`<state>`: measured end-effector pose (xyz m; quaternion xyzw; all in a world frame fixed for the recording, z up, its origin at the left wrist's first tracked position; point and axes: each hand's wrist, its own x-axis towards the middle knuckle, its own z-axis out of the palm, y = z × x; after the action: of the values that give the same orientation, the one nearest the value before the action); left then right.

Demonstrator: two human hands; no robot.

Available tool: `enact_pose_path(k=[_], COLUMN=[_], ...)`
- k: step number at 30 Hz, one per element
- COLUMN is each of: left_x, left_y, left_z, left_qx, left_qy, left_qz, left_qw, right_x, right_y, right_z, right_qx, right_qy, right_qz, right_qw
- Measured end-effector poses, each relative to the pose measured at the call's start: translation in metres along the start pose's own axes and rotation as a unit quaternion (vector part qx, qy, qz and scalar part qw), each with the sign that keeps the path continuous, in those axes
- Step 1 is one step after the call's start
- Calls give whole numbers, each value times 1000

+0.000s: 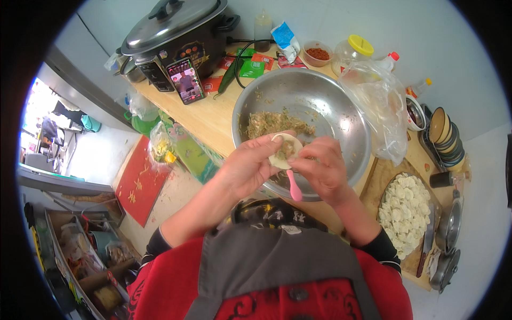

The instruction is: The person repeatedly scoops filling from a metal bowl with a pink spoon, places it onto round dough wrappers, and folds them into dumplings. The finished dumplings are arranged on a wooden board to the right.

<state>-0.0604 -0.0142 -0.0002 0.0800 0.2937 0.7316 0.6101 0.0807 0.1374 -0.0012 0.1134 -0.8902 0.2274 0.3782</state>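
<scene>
Both hands are raised over the near side of a large stainless steel bowl (352,160). My left hand (252,164) holds a round dough wrapper (283,161), its thumb on the upper edge. A dab of filling (287,149) sits on the wrapper. My right hand (326,168) pinches the wrapper's right edge between thumb and fingers. Below the wrapper shows a pink handle (295,190), probably a spoon's; its other end is hidden and I cannot tell what holds it. Minced filling (276,123) lies heaped in the bowl's left part.
Right of the bowl, many folded dumplings (405,214) cover a tray on a wooden board (370,188), beside a knife (427,240). A plastic bag (378,108) overlaps the bowl's right rim. Behind stand a phone (186,82), a large electric cooker (176,40) and a chilli tub (318,54).
</scene>
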Motion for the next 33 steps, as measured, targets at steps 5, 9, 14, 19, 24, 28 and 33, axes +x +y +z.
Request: enact_pose_path(k=[5,9,14,19,24,28,33], left_x=[-5,-8,-6,-6,-7,-8,-9], left_y=[-8,-11,-14,-24,-33,-41,-50], left_z=[9,18,23,22,23,24,22], left_qx=[42,71,96,148,215,186,331], left_qy=[53,97,115,115,102,91,127], left_qz=[29,47,38,63,106,128,139], left_qw=[997,992,988,980,965,970,925], right_x=[1,2,3,0,-3,-3,-3], right_y=[-3,-7,-12,-17,-23,-27,-30], right_z=[2,1,-4,-3,1,1,-1], right_qx=[48,129,256,297,320,304,214], right_qy=[43,44,24,36,73,96,60], right_qz=[36,110,260,335,393,427,454], right_qw=[997,985,931,894,859,846,863])
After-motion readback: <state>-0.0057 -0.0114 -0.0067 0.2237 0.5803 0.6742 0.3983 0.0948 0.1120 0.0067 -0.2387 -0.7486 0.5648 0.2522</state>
